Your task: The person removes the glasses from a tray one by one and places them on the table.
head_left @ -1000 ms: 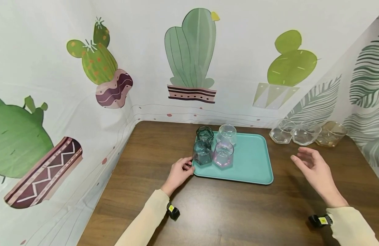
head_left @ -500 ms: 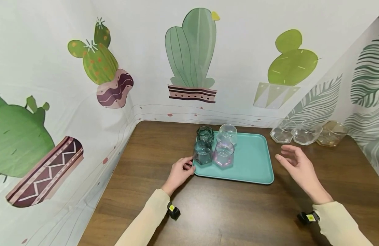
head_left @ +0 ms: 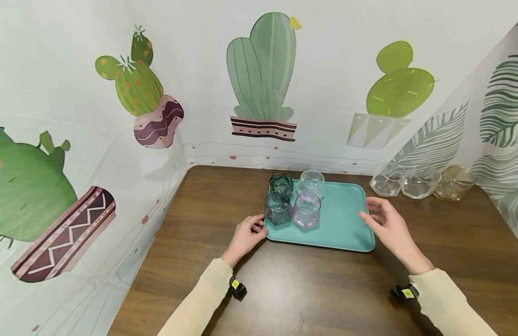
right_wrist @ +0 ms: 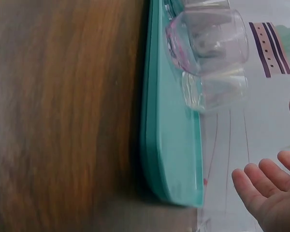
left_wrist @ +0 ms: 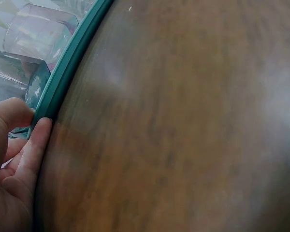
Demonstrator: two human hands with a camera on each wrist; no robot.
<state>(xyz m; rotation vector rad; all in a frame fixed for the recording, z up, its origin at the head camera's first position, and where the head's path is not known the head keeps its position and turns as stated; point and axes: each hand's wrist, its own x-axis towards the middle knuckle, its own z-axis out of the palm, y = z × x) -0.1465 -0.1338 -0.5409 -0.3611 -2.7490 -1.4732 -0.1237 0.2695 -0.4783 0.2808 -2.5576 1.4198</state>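
Note:
A teal tray (head_left: 343,210) lies on the wooden table. On its left half stand a dark green glass (head_left: 281,185), a grey-blue glass (head_left: 277,209), a clear glass (head_left: 311,184) and a pink-tinted glass (head_left: 307,212). My left hand (head_left: 245,234) grips the tray's left edge near the front corner; in the left wrist view its thumb (left_wrist: 12,113) lies at the rim and a finger presses the outer side. My right hand (head_left: 387,226) hovers at the tray's right edge with fingers and thumb apart. In the right wrist view those fingers (right_wrist: 268,186) appear apart from the tray.
At the back right of the table stand two clear glasses (head_left: 386,181) and an amber glass (head_left: 454,184), close together. A white cloth printed with cacti (head_left: 263,70) hangs right behind the table's back edge.
My right hand has moved left, from in front of the back-right glasses to the tray's right edge. The left hand and the tray have stayed in place.

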